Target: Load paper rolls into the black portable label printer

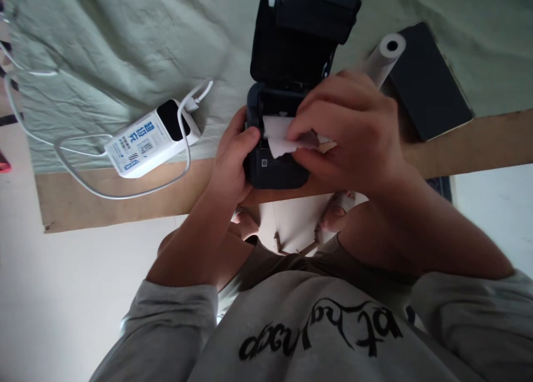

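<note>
Nearest is the wearer's grey shirt (308, 329), with dark lettering across its front, above dark shorts (287, 262). Past the lap, the bare brown edge of the tabletop (125, 207) crosses the view, with the wearer's feet visible on the floor beneath it. At this edge sits a black printer (278, 175), its hinged lid (303, 26) raised and leaning away. The left hand (234, 157) is partly closed around the printer's left side, thumb on the upper rim; how its fingers lie underneath cannot be told. The right hand (353, 126) is nearly closed, pinching a creased piece of white paper (277, 132) between thumb and fingers over the printer's open compartment. To the left, a white power bank (135, 149) with blue printing and a dark panel lies at a slant, partly over the tabletop's bare strip, a white cable (112, 196) looping around it and plugged into its far end. Farther right, behind the right hand, a white paper roll (381, 63) lies against a flat black tablet (433, 82). Rumpled green cloth (225, 26) spreads beyond.
</note>
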`<state>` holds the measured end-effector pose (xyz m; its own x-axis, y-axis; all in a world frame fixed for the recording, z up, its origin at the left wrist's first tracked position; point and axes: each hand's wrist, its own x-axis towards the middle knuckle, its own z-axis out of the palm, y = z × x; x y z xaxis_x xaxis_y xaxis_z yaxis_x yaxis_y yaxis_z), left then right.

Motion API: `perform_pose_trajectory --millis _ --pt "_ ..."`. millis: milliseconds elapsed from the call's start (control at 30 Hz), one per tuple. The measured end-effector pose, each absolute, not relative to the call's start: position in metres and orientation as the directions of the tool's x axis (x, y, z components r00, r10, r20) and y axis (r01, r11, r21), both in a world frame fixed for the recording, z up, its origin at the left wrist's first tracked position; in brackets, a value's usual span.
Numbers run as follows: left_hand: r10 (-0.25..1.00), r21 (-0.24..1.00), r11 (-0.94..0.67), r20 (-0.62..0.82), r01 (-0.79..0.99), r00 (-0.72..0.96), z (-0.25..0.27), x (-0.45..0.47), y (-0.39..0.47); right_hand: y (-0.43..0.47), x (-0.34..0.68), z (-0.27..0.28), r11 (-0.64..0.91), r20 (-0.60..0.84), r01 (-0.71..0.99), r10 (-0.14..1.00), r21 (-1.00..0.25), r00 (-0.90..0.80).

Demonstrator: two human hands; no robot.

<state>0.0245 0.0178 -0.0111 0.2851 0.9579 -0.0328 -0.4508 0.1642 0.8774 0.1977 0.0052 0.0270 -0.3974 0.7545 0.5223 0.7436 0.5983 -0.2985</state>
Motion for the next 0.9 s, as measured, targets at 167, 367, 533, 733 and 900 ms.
perform_pose_trajectory --millis 167,367,533,733,900 --pt "0.948 0.911 0.07 0.065 -0.406 0.31 -0.018 0.02 0.019 0.005 0.202 0.024 0.745 0.536 0.58 0.654 -0.33 -0.534" --pt "0.966 0.953 0.105 -0.03 -0.283 0.257 -0.024 0.016 0.019 0.003 0.208 0.025 0.5 0.598 0.611 0.8 -0.614 -0.055" --pt "0.965 0.958 0.097 -0.025 -0.268 0.259 -0.026 0.015 0.019 0.004 0.207 0.023 0.296 0.391 0.605 0.92 -0.739 0.028" --pt "0.961 0.953 0.046 0.04 -0.299 0.275 -0.03 0.014 0.02 0.012 0.21 0.013 0.299 0.341 0.353 0.938 -0.886 0.061" --pt "0.945 0.933 0.086 0.034 -0.349 0.324 -0.025 0.016 0.018 0.016 0.213 0.003 0.352 0.272 0.43 0.932 -0.831 -0.238"
